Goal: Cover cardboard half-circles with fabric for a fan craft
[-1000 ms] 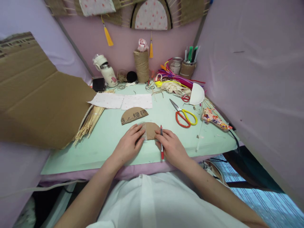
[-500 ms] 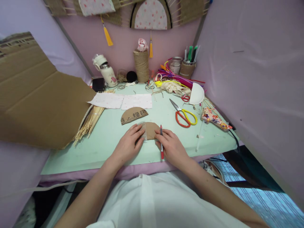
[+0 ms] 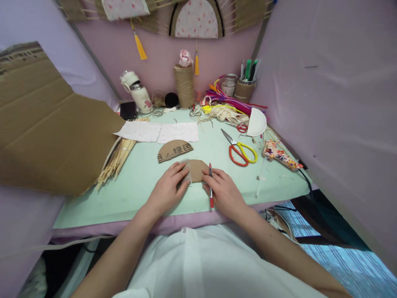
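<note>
In the head view a brown cardboard half circle (image 3: 198, 171) lies flat near the front of the table. Across it, a short clear ruler (image 3: 189, 175) stands crosswise to the straight edge. My left hand (image 3: 169, 187) presses the ruler down with its fingers, covering the left part of the cardboard. A red marker (image 3: 211, 198) is held upright in the picture between the fingers of my right hand (image 3: 222, 188), whose fingertips touch the cardboard's right end. Just behind lies a second cardboard half circle (image 3: 175, 150) with black print.
Scissors (image 3: 238, 154) with red and yellow handles lie to the right, near a flowered glue gun (image 3: 281, 155). Wooden sticks (image 3: 119, 159) and a large cardboard sheet (image 3: 58, 136) occupy the left. Patterned cloth pieces (image 3: 178, 132), a twine spool (image 3: 185, 87) and a bottle (image 3: 141, 97) are behind.
</note>
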### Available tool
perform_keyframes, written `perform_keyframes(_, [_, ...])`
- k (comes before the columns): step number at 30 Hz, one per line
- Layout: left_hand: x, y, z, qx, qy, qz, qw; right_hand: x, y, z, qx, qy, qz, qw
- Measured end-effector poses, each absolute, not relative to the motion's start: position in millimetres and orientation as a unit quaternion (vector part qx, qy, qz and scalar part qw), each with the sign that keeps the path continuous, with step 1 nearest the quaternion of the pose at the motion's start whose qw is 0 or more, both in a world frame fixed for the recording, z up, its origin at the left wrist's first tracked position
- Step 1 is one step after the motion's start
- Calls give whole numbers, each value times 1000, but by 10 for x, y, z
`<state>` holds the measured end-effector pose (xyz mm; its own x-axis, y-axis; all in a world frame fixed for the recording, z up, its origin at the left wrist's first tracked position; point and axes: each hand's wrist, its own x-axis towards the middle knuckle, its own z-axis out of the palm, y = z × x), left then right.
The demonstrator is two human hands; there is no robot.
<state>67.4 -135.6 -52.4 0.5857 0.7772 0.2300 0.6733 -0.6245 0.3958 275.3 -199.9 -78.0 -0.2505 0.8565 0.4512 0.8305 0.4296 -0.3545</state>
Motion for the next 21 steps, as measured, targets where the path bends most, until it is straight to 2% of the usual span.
perform_keyframes(21, [679, -1359, -528, 881, 407, 201, 132, 2749, -2000, -771, -538, -787, 29, 301])
